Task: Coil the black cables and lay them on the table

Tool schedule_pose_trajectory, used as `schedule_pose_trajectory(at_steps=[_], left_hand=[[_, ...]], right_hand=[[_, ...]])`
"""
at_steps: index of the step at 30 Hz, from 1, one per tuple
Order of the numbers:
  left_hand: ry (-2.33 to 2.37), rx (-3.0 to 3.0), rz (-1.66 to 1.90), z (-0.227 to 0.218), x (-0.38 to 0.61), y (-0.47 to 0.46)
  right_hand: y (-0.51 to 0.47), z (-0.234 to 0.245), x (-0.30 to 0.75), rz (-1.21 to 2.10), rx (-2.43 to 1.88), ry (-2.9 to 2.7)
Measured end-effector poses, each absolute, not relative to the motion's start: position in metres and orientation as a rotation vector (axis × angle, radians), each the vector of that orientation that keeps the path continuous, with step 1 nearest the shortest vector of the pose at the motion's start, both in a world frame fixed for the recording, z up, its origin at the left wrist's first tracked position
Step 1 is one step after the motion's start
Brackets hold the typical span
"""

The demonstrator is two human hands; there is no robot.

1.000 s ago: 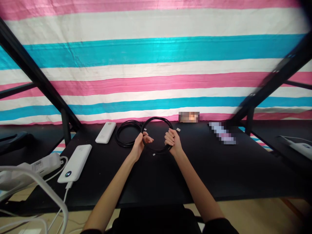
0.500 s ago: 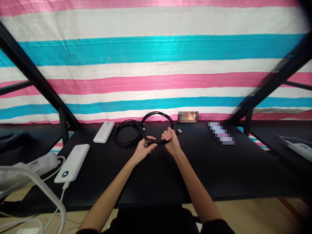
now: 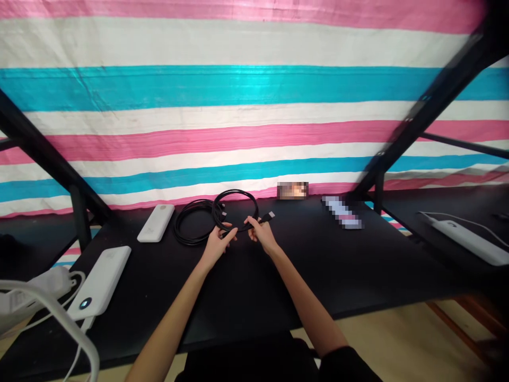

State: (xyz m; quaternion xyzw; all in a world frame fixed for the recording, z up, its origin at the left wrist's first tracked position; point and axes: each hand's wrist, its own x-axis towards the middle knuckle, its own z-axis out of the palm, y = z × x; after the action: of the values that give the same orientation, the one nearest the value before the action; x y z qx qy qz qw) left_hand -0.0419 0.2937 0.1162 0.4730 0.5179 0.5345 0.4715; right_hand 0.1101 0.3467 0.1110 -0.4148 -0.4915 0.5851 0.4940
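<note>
Both my hands are on a coiled black HDMI cable (image 3: 236, 191), holding its loop up just above the desk. My left hand (image 3: 218, 243) pinches the lower left of the loop between thumb and fingers. At the lower right, the fingers of my right hand (image 3: 262, 235) are closed round the cable. A plug (image 3: 270, 216) with a silvery tip sticks out past that hand. Just left of and partly behind the held loop lies a second coiled black cable (image 3: 176, 225), flat on the desk, its plug ends partly showing.
On the left are a white power bank (image 3: 156, 223), another with a lit display (image 3: 102, 281), and a white power strip (image 3: 37, 289). A blurred flat object (image 3: 342, 213) and a small blurred box (image 3: 292, 190) lie behind on the black desk (image 3: 358, 270). A striped sheet (image 3: 238, 42) hangs beyond.
The view has turned a little to the right, so everything sits further left. My right hand has turned slightly on the cable. Both hands still hold the coil.
</note>
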Motion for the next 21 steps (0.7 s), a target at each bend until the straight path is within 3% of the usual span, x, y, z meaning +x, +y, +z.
schedule_pose_trajectory(at_steps=[9, 21], left_hand=[[1.299, 1.128, 1.365, 0.117, -0.048, 0.296], [1.589, 1.354, 1.461, 0.114, -0.052, 0.294]], right_hand=[[0.372, 0.101, 0.134, 1.29, -1.105, -0.912], [0.373, 0.092, 0.136, 1.581, -1.288, -0.861]])
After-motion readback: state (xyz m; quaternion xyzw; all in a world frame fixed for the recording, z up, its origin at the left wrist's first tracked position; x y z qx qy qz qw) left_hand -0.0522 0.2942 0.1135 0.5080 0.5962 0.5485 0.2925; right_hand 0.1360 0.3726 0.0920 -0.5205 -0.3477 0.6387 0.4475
